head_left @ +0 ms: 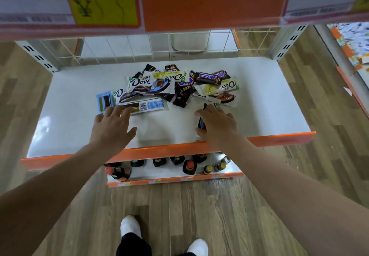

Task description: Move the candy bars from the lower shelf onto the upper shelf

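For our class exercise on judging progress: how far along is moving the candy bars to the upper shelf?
Done: nothing visibly; the upper shelf's surface is out of view. In hand: the left hand hovers open near a blue bar; the right hand covers a dark wrapper, grip unclear. Left: the whole pile of candy bars still lies on the white shelf.

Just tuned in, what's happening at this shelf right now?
A person is reaching both hands toward a pile of candy bars on the white shelf. The left hand is open, fingertips at a blue-wrapped bar at the pile's near edge. The right hand covers a dark bar; whether it grips it is unclear. Bottles stand on the shelf below.
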